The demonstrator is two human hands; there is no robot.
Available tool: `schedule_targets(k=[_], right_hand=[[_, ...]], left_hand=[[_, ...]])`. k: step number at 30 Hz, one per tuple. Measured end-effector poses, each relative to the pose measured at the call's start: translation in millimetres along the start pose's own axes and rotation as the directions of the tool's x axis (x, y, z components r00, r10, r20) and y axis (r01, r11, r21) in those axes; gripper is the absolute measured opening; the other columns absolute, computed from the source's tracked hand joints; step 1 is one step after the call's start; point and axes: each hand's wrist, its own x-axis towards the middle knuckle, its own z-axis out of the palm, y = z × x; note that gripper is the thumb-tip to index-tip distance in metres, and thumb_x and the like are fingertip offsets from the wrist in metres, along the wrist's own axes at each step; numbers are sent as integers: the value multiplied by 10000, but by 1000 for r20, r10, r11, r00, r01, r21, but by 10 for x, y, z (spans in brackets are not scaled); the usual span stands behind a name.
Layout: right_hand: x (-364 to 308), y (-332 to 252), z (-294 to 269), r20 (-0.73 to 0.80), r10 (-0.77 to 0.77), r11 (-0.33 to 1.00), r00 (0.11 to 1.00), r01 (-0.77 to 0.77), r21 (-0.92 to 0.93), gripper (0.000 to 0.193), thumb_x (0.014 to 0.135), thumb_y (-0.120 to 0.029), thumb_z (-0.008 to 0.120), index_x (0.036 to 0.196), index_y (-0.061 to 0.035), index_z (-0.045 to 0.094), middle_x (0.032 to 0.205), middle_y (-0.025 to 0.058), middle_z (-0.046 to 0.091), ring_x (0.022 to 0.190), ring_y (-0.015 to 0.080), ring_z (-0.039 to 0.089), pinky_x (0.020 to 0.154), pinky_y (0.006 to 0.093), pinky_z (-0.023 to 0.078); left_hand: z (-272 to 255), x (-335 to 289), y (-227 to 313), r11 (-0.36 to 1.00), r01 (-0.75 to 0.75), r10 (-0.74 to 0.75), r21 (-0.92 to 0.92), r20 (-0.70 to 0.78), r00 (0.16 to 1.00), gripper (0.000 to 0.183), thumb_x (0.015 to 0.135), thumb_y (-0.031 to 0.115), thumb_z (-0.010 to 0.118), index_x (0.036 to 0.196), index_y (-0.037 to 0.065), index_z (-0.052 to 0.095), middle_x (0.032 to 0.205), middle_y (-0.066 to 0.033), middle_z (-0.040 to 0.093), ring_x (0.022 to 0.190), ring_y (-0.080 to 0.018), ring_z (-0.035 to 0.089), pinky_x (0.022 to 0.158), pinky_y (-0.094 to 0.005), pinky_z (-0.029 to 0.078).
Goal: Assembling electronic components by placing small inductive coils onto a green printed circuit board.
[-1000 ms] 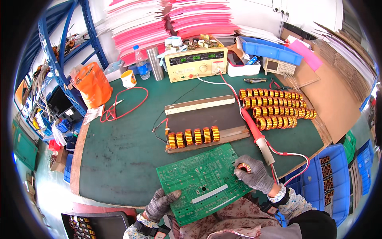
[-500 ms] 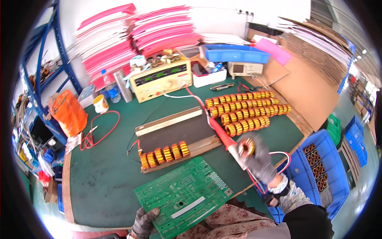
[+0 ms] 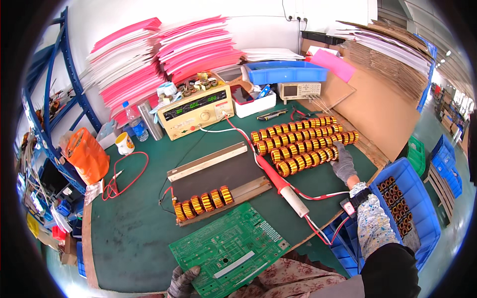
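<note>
My left hand (image 3: 183,281), in a grey glove, grips the lower left corner of a green circuit board (image 3: 226,248), thumb on top. The board lies tilted over the table's near edge and my lap. My right hand (image 3: 344,165), also gloved, is at the right end of the nearest row of copper-wound toroidal coils (image 3: 303,161). Its fingers are closed around the end coil, which they partly hide. A red-and-white probe (image 3: 279,184) with cables lies left of that hand. Several more coils (image 3: 203,202) stand on the front rail of a dark flat fixture (image 3: 213,171).
A cream bench meter (image 3: 194,111) with a lit display stands behind the fixture. Right of the table, a blue bin (image 3: 422,198) holds more coils. An orange bag (image 3: 87,156), a mug (image 3: 124,144) and a bottle (image 3: 135,121) are at the left. Red leads (image 3: 147,166) loop across the table.
My right hand has moved up and away from beside the probe, with a coil, to the end of the nearest coil row. My left hand still holds the board.
</note>
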Motion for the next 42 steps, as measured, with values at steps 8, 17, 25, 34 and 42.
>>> schedule_targets(k=[8,17,25,34,42], right_hand=[[24,156,15,-28,-149,985,988,146,-91,597,687,-22,686,1233,-64,449,1104,226,562,1030,396,536,883,422,438],[92,330,38,19,-69,998,997,69,3,598,696,-102,662,1236,-16,420,1121,226,558,1061,373,539,920,401,426],[-445,-1314,-133,1,-570,820,822,568,68,563,704,-115,674,1221,-32,466,1108,192,559,1062,336,523,927,418,409],[-856,-2550,646,229,-796,588,561,624,514,726,576,-46,690,1258,-69,443,1201,185,509,1169,345,438,1022,407,329],[-892,-2118,932,241,-588,638,772,259,726,511,692,-16,641,1179,-43,489,1043,70,537,905,199,525,799,308,433]], left_hand=[[-12,6,-55,997,22,-21,-69,18,1000,372,824,225,658,1125,23,575,979,-23,618,837,-130,587,722,-275,482],[178,-15,192,982,150,-145,-116,47,988,460,814,239,669,1176,-4,523,1004,-76,627,827,-148,617,683,-282,515],[62,-75,136,984,164,-159,-68,74,984,504,829,263,636,1227,-10,491,1124,-93,591,977,-180,585,839,-311,482],[175,30,37,998,-11,23,-68,179,984,450,842,302,630,1175,11,545,963,-37,632,807,-101,586,657,-256,493],[52,162,-127,989,-102,122,-107,206,971,397,859,284,624,1143,13,562,958,-35,639,820,-92,587,669,-265,504]])
